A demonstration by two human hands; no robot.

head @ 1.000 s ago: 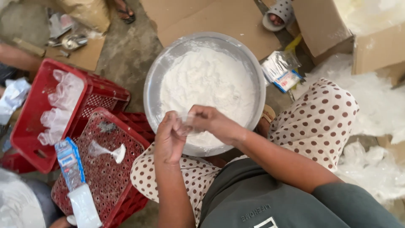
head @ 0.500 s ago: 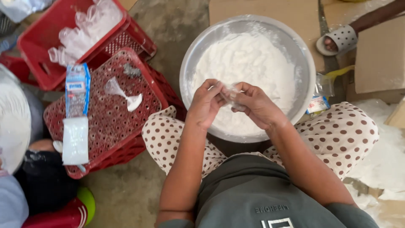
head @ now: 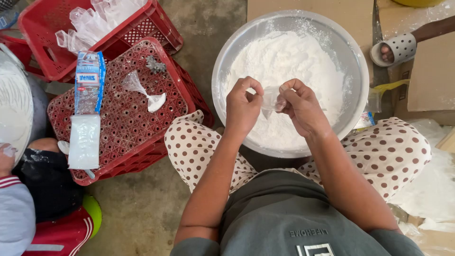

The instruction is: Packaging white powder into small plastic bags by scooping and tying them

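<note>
1. Both hands are working right over the big metal bowl (head: 290, 83) of white powder (head: 284, 71), which is sitting on the ground between the polka-dot knees (head: 379, 151). The left hand (head: 242, 106) and right hand (head: 301, 106) are pinching a small clear plastic bag (head: 271, 99) between them, fingers clamped on its top edge, one hand on each side.

2. Compared with half a second ago and a second ago, the hands are sitting in pretty much the same pose, both pinching the little bag over the powder. What's really moving is the view: the bowl is sliding toward the upper right of the picture and the red crates (head: 118, 104) are coming more into the left.

3. So it looks like the bag is being held or fiddled with at its mouth rather than dipped. I can't tell if there's any powder in it yet.

4. On the flipped crate to the left, a twisted little bag with powder in it (head: 144, 92) is lying next to a long flat packet (head: 87, 111). The crate behind (head: 95, 28) is holding a pile of empty clear bags (head: 95, 21).

5. Someone else's sandalled foot (head: 395, 50) is poking in at the top right, on cardboard (head: 426, 76).
</note>
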